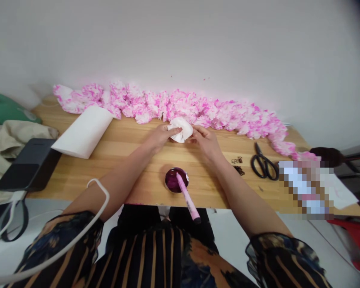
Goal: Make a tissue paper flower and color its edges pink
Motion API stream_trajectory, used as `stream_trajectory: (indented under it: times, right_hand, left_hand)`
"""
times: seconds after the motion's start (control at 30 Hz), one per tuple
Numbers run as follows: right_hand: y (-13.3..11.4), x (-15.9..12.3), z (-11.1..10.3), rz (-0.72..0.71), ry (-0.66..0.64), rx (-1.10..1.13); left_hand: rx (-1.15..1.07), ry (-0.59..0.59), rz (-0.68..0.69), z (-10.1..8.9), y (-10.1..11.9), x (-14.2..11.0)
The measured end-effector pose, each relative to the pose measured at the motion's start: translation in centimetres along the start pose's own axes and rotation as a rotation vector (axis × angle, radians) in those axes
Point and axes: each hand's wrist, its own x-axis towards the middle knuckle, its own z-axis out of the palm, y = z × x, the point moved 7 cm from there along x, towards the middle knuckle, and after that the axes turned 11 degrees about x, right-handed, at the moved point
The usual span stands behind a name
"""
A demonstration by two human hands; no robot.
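Note:
Both hands are at a white tissue paper flower [183,130], round and pleated, just above the middle of the table. My left hand [162,137] grips its left side, the thumb lying over the folds. On the opposite side, the fingers of my right hand [207,141] pinch the flower's edge. Right behind it runs a long row of pink-and-white paper flowers [183,103] along the wall. Nearer to me stands a small pot of dark purple liquid [171,182], with a pink marker [187,198] resting tip-in across its rim.
A stack of white paper [84,132] lies at the left beside a dark power bank [28,164] with a white cable [103,204] crossing over my left arm. Black scissors [262,163] and small dark ties [238,168] lie right on the wooden table [144,172].

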Motion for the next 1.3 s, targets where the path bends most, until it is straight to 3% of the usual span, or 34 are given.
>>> stream_trajectory:
  times: [0.3, 0.47, 0.83, 1.1, 1.3]
  right_hand:
    - [0.1, -0.3, 0.6, 0.034, -0.037, 0.040]
    - [-0.3, -0.4, 0.5, -0.040, -0.031, -0.025]
    - [-1.1, -0.4, 1.5, -0.153, -0.051, -0.129]
    - [-0.9, -0.2, -0.3, -0.037, -0.006, -0.087]
    - [-0.3, -0.2, 0.5, -0.033, -0.092, -0.148]
  left_hand:
    - [0.016, -0.045, -0.077, 0.3, 0.3, -0.5]
    - [0.067, -0.072, -0.106, 0.6, 0.1, -0.7]
    - [0.102, 0.006, -0.157, 0.5, 0.2, -0.9]
    - [0.143, -0.089, -0.108, 1.4, 0.9, -1.3]
    - [0.305, -0.135, -0.064, 1.7, 0.9, -1.5]
